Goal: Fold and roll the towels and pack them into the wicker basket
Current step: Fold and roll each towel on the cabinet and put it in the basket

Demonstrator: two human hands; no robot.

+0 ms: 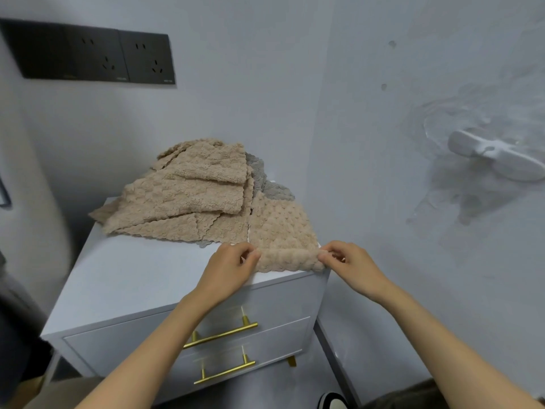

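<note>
A beige bobbled towel (280, 228) lies as a folded strip along the right side of the white cabinet top (138, 278), its near end turned up into a small roll at the front edge. My left hand (233, 270) pinches the roll's left end and my right hand (351, 264) pinches its right end. Behind it sits a loose pile of beige towels (188, 196) with a grey towel (265, 181) partly hidden under them. No wicker basket is in view.
The cabinet has two drawers with gold bar handles (221, 335) and stands against a pale wall corner. Black wall sockets (94, 54) are at the upper left. A white wall hook (495, 157) sticks out at the right. A shoe (333, 401) shows on the floor.
</note>
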